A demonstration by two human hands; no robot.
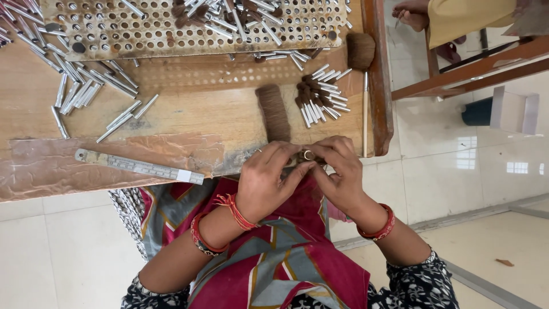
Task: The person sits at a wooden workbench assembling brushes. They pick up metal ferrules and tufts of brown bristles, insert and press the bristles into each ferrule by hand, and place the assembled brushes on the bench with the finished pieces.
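My left hand [264, 182] and my right hand [341, 171] meet at the near edge of the wooden worktable [189, 109], fingertips pinched together on a small metal ferrule [307, 154] with brown bristle in it. Just beyond the fingers lies a thick bundle of brown hair [273, 112]. To its right rests a pile of filled ferrules [320, 98] with brown tufts sticking out. Both wrists wear red bangles.
A perforated metal tray [114, 28] with loose ferrules spans the table's far side. More empty metal tubes [80, 86] are scattered at left. A steel ruler [137, 166] lies near the front edge. A round brush [362, 57] on a thin stick lies by the table's right rim. Another person's foot [413, 14] shows top right.
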